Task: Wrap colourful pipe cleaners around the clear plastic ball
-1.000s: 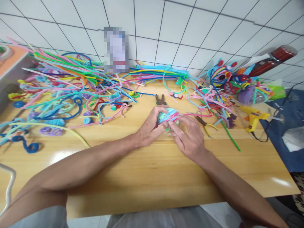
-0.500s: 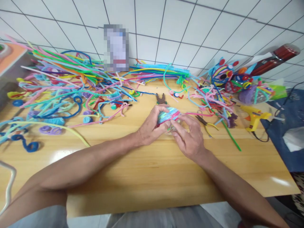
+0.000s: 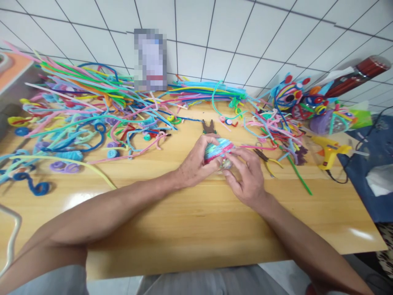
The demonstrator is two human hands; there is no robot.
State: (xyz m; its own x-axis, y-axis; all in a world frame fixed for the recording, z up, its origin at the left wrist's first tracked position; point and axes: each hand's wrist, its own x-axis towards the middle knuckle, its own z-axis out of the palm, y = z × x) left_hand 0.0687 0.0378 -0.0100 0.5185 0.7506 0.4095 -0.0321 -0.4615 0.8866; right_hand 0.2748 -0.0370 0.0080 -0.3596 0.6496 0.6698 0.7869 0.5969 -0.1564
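A small rounded piece wound with blue, green and pink pipe cleaners (image 3: 217, 150) is held above the middle of the table, with a clear part showing at its lower right. My left hand (image 3: 198, 162) grips it from the left, thumb below and fingers over the top. On its right side my right hand (image 3: 247, 172) holds the edge, the thumb lower and a little apart from the piece. A pink pipe cleaner (image 3: 250, 147) runs from near my right fingers to the right. Just behind the piece lie pliers (image 3: 209, 126), their handles hidden.
Pipe cleaners (image 3: 89, 94) pile up at the left and back. A yellow-handled cutter (image 3: 265, 159), a green strip (image 3: 296, 174) and a yellow glue gun (image 3: 330, 152) lie to the right. Decorated figures (image 3: 290, 96) and a dark red cylinder (image 3: 357, 76) are at the back right.
My right index finger has lifted from the lower front of the piece toward its right edge, so more of the clear part shows. My left hand keeps its hold.
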